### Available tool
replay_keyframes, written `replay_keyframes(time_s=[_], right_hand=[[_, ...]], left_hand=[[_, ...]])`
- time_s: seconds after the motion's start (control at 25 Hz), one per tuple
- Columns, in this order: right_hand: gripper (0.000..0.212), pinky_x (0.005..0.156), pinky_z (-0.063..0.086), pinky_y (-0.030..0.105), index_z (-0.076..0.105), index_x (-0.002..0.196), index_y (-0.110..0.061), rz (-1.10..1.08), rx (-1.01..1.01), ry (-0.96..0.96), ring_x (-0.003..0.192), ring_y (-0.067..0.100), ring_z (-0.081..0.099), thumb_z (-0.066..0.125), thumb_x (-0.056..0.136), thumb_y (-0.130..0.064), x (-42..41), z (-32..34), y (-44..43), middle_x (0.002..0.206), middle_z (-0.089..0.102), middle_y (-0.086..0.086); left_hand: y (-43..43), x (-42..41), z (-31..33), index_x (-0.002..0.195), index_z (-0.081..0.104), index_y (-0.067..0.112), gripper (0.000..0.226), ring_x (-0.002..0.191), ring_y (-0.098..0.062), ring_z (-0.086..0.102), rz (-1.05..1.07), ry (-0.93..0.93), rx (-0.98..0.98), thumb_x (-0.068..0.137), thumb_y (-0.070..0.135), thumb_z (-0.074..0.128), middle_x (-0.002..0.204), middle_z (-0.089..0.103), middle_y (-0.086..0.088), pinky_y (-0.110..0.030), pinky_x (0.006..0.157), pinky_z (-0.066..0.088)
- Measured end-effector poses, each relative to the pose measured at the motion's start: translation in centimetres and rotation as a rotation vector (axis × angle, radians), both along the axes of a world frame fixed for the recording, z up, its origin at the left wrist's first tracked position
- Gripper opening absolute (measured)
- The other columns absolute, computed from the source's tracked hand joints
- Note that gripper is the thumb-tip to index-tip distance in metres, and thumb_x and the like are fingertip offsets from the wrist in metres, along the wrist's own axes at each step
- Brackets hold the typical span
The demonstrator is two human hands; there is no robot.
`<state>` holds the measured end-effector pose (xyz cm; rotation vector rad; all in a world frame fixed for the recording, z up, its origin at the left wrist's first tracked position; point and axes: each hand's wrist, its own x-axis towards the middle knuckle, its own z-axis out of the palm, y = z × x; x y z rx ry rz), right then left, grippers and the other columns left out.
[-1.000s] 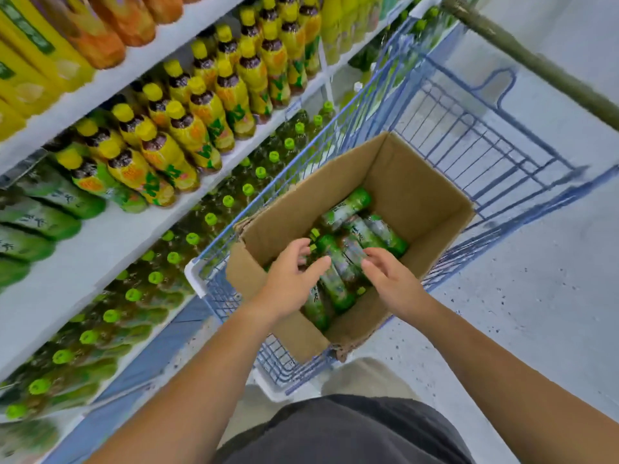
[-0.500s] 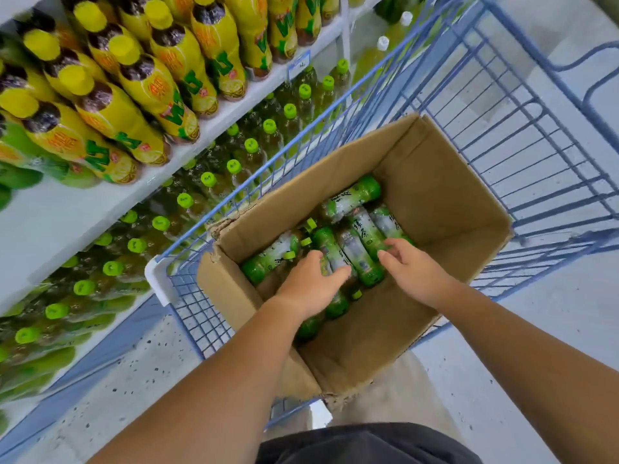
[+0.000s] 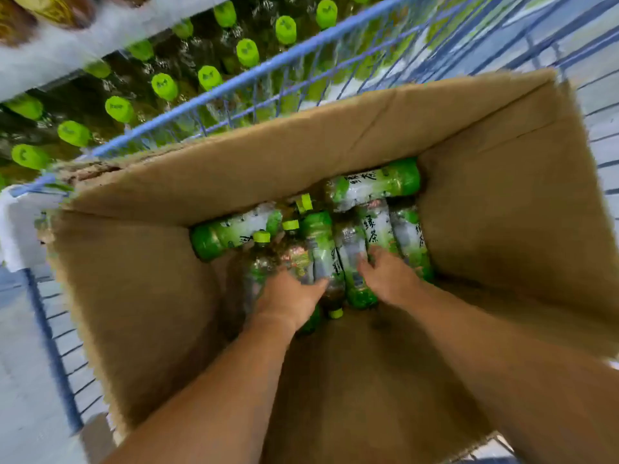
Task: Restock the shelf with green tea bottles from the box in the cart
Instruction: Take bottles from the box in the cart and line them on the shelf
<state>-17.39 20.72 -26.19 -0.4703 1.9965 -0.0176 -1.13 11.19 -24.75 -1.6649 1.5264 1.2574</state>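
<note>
Your left hand (image 3: 289, 298) curls round a bottle (image 3: 298, 259) and your right hand (image 3: 390, 279) lies on another, its grip too blurred to tell, among bottles (image 3: 371, 185) low in the box (image 3: 502, 202), centre frame; wrap each body fully before lifting.

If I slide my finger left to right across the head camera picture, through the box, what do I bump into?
blue cart side → sideways green tea bottle → left hand → right hand → box's right wall
</note>
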Motion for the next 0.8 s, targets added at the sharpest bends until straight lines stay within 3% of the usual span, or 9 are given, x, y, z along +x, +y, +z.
replay_keyframes(time_s=[0.12, 0.28, 0.48, 0.56, 0.68, 0.8], right_hand=[[0.051, 0.063, 0.037, 0.028, 0.049, 0.134, -0.007, -0.046, -0.028, -0.003, 0.08, 0.02, 0.055, 0.041, 0.103, -0.047, 0.3, -2.5, 0.6, 0.12, 0.064, 0.017], [0.032, 0.047, 0.031, 0.022, 0.057, 0.1, -0.012, 0.041, 0.009, 0.128, 0.063, 0.012, 0.052, 0.052, 0.098, -0.044, 0.4, -3.8, -0.1, 0.087, 0.062, 0.006], [0.032, 0.04, 0.03, 0.019, 0.053, 0.074, -0.012, 0.172, 0.078, 0.28, 0.054, 0.01, 0.049, 0.067, 0.089, -0.036, 1.2, -4.2, -1.8, 0.068, 0.055, 0.001], [0.036, 0.04, 0.028, 0.02, 0.049, 0.076, -0.011, 0.192, 0.095, 0.314, 0.054, 0.009, 0.044, 0.072, 0.086, -0.037, 1.7, -4.4, -2.5, 0.067, 0.049, 0.0], [0.041, 0.041, 0.026, 0.021, 0.047, 0.081, -0.011, 0.177, 0.086, 0.363, 0.054, 0.008, 0.039, 0.075, 0.082, -0.041, 2.3, -5.2, -2.9, 0.068, 0.043, -0.003], [0.044, 0.045, 0.036, 0.022, 0.057, 0.096, -0.009, 0.171, 0.09, 0.382, 0.059, 0.013, 0.049, 0.075, 0.081, -0.046, 2.9, -5.7, -3.3, 0.072, 0.049, -0.001]], left_hand=[[1.4, 0.0, -2.2, 0.101, 0.036, 0.023, 0.05, 0.072, -0.019, 0.058, 0.005, -0.02, -0.134, 0.082, 0.046, 0.077, 0.08, 0.053, 0.006, -0.029, 0.056, 0.041], [2.3, 0.4, -4.3, 0.105, 0.029, 0.022, 0.053, 0.083, -0.021, 0.053, 0.022, 0.014, -0.209, 0.085, 0.027, 0.078, 0.09, 0.049, 0.003, -0.033, 0.069, 0.044], [2.3, 1.6, -5.5, 0.11, 0.039, 0.019, 0.054, 0.093, -0.023, 0.055, 0.049, 0.092, -0.241, 0.081, 0.029, 0.083, 0.096, 0.052, 0.001, -0.035, 0.078, 0.048], [1.7, 1.7, -5.5, 0.111, 0.041, 0.016, 0.057, 0.093, -0.024, 0.054, 0.059, 0.067, -0.206, 0.078, 0.03, 0.085, 0.09, 0.049, 0.003, -0.034, 0.076, 0.046], [0.6, 1.5, -5.2, 0.128, 0.04, 0.01, 0.07, 0.094, -0.023, 0.052, 0.104, 0.025, -0.108, 0.078, 0.027, 0.085, 0.093, 0.047, 0.002, -0.033, 0.078, 0.046], [-0.1, 1.6, -4.5, 0.135, 0.033, 0.01, 0.077, 0.093, -0.023, 0.048, 0.118, -0.02, -0.056, 0.08, 0.027, 0.084, 0.104, 0.05, -0.003, -0.033, 0.075, 0.042]])
